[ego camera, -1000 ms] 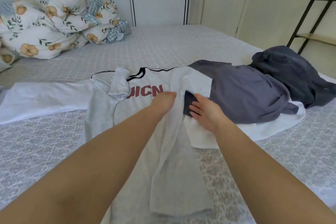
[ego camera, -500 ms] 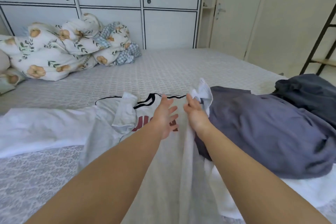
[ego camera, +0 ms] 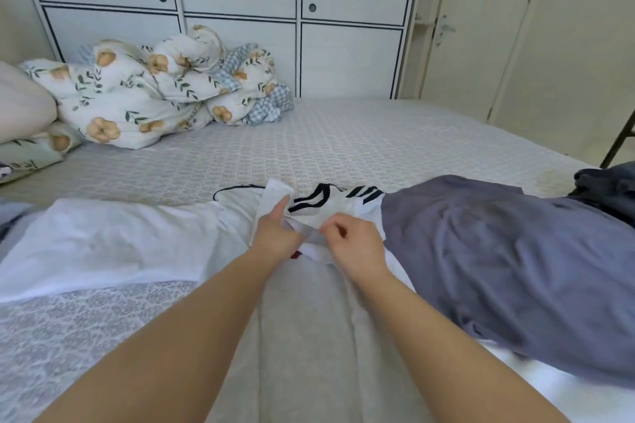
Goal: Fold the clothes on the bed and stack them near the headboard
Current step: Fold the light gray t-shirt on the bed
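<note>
Hands, left hand and right hand, both pinch the white shirt just below its collar.

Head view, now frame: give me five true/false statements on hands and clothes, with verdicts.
1. Both hands grip the white shirt. True: the left hand and right hand pinch its fabric near the collar.
2. The grey garment lies to the left of the shirt. False: it lies to the right, over the shirt's edge.
3. The floral duvet is bunched at the far side of the bed, by the white cabinets. True.
4. The shirt's collar is trimmed in red. False: the trim is black stripes.
5. The left hand lies flat and open on the bed. False: its fingers curl on the shirt's fabric, thumb raised.
</note>
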